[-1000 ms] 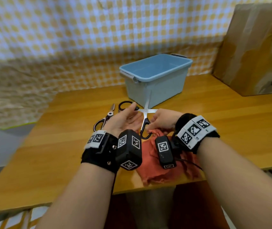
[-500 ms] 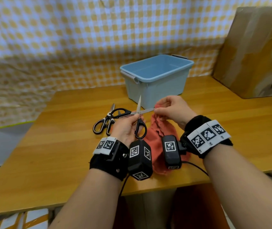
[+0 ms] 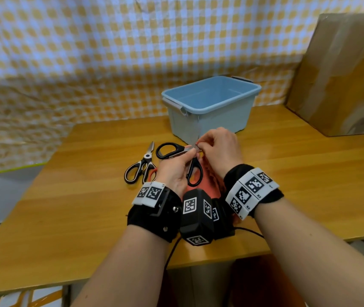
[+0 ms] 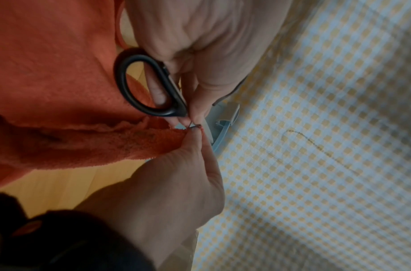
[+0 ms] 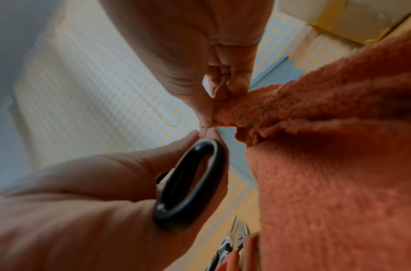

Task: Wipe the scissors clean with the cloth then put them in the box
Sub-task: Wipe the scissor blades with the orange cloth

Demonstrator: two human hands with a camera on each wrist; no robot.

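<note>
Orange terry cloth (image 3: 207, 185) hangs from the right hand (image 3: 220, 149), whose thumb and fingers pinch a bunched edge of it (the pinch is clearest in the right wrist view, at (image 5: 225, 102)). The rest of the cloth drapes down between the two wrists toward the worktop (image 3: 88, 196).

The left hand (image 3: 174, 171) holds the black-handled scissors (image 3: 195, 173) above the worktop; its grip is clenched around the scissors near the pivot. The scissors are spread open: one handle loop (image 3: 167, 149) points left, the other hangs down in front of the cloth. The fingertips of both hands meet at the pivot area, where the pinched cloth touches the metal. The blades themselves are mostly hidden behind the hands.

A second pair of scissors (image 3: 141, 167), with black-and-white handles, lies flat on the worktop just left of the left hand, closed, tips pointing away from the person.

The light blue box (image 3: 209, 120) stands on the worktop just beyond the hands, open at the top. A cardboard box (image 3: 340, 74) stands at the far right. A yellow-and-white checked sheet (image 3: 88, 52) covers the wall behind.
</note>
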